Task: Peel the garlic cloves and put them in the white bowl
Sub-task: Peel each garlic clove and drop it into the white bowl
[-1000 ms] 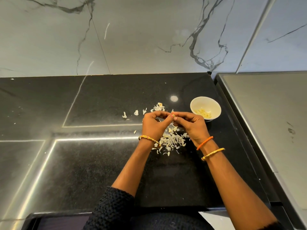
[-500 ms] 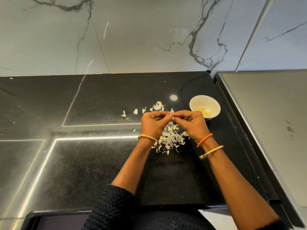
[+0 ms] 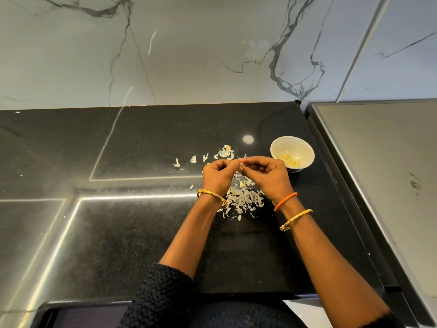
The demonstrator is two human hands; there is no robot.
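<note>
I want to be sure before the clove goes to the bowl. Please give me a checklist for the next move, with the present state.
1. Garlic clove pinched between left hand and right hand: ok.
2. Clove fully peeled: cannot tell, fingers hide it.
3. White bowl upright beside right hand: ok.
4. Room in bowl: ok, few peeled cloves.
5. Peels outside bowl: ok.

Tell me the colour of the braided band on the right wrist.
Orange, worn nearer the right hand than the gold bangle; the head view shows it.
</note>
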